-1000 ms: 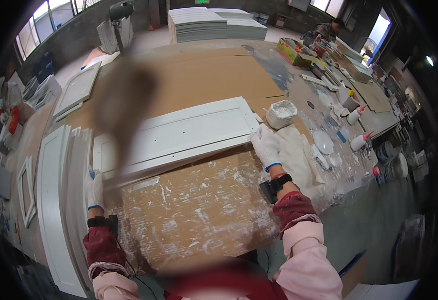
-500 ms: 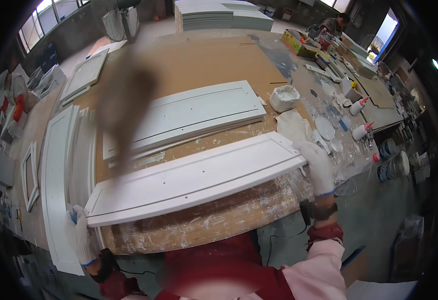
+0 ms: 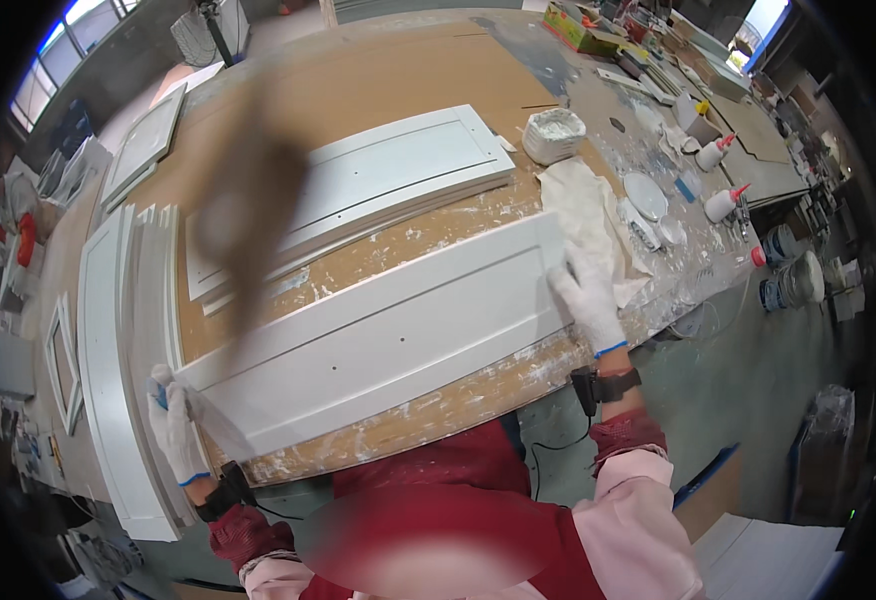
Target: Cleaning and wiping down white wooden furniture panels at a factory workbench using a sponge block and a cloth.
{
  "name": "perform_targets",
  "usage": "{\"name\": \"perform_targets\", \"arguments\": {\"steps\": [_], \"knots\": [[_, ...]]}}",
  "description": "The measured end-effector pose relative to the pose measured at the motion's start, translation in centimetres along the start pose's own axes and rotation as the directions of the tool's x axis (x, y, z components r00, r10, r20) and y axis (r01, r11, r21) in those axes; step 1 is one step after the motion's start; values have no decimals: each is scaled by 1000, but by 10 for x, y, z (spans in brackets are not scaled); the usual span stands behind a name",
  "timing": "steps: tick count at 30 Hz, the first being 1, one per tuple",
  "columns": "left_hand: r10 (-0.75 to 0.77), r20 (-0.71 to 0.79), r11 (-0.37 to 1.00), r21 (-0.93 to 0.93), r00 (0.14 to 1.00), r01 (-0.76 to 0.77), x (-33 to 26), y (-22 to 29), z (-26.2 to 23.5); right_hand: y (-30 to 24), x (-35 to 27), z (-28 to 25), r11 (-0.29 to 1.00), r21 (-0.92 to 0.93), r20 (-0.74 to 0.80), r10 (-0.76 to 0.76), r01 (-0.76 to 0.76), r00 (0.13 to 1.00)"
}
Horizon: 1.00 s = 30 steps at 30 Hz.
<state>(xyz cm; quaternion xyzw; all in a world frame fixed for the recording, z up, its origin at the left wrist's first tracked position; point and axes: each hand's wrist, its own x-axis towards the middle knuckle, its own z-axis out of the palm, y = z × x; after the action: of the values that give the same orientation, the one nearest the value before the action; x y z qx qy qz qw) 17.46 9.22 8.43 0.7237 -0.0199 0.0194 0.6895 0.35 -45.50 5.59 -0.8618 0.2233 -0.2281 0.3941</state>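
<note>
white cabinet door panel (image 3: pixel 378 335) lies flat across the paint-spattered workbench (image 3: pixel 408 60), gloved left hand (image 3: pixel 173 420) clamped on its near-left corner and gloved right hand (image 3: pixel 588 300) gripping the right end, likely to steady its length, beside a cloth (image 3: pixel 588 205).

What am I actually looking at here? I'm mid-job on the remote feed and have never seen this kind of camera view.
This is one wide fisheye view from a camera on a person's head, looking down, so straight edges bend. No machine: two gloved hands. The left hand and right hand grip opposite ends of a long white panel over a paint-spattered workbench. Behind it lies a second white panel. Right of it sit a white cloth, a tub of white filler and squeeze bottles.
</note>
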Motion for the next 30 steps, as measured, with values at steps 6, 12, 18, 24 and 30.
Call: {"name": "perform_targets", "arguments": {"steps": [6,12,18,24,30], "knots": [[-344,-139,928,102,929,359,-4,-37,7,-9,-14,1,976,-167,253,180,-141,950],[-159,-313,745,584,936,322,10,-70,-12,19,-20,10,947,-304,71,136,-108,988],[-108,-378,575,731,920,368,-7,-55,-3,23,-3,22,947,-308,205,164,-95,965],[-49,-347,534,784,937,318,4,-53,-2,23,6,28,874,-477,159,188,-91,969],[37,-413,594,741,910,312,14,-65,-5,49,18,31,886,-459,179,160,-62,971]]}}
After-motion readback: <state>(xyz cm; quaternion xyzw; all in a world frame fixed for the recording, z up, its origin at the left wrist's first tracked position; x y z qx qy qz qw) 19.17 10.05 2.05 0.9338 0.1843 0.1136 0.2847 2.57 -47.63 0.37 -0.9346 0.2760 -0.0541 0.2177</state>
